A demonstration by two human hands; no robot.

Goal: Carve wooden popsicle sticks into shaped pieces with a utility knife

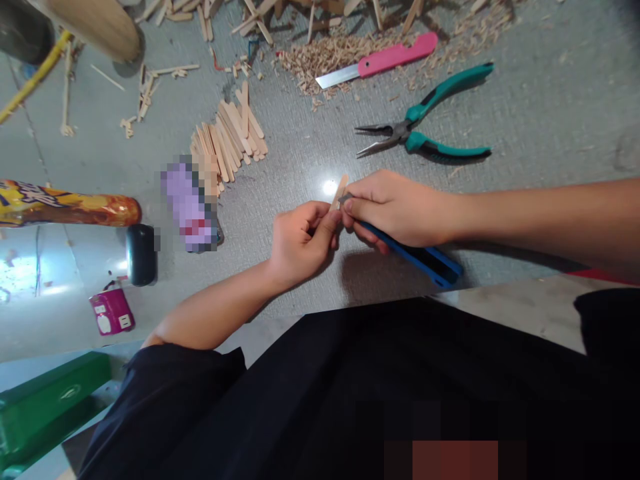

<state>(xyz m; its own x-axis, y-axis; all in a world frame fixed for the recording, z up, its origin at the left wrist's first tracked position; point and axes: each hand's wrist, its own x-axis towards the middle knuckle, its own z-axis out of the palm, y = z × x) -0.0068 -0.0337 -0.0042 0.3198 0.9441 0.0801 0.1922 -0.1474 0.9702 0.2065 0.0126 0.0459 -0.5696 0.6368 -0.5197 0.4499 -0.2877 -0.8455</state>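
Note:
My left hand (303, 240) is closed in a pinch on a small wooden craft stick (341, 190), which points up and away from me. My right hand (395, 208) is wrapped round a blue utility knife (425, 259); its short blade tip rests against the stick near my thumb. Both hands meet above the grey floor, just in front of my dark-clothed lap.
A pile of craft sticks (231, 139) lies beyond my hands. Farther off are teal-handled long-nose pliers (425, 123), a pink-handled knife (380, 61) and wood shavings (330, 53). At left: a snack tube (65, 207), a black round object (141, 253), a magenta plug adapter (111, 312), a green box (45, 407).

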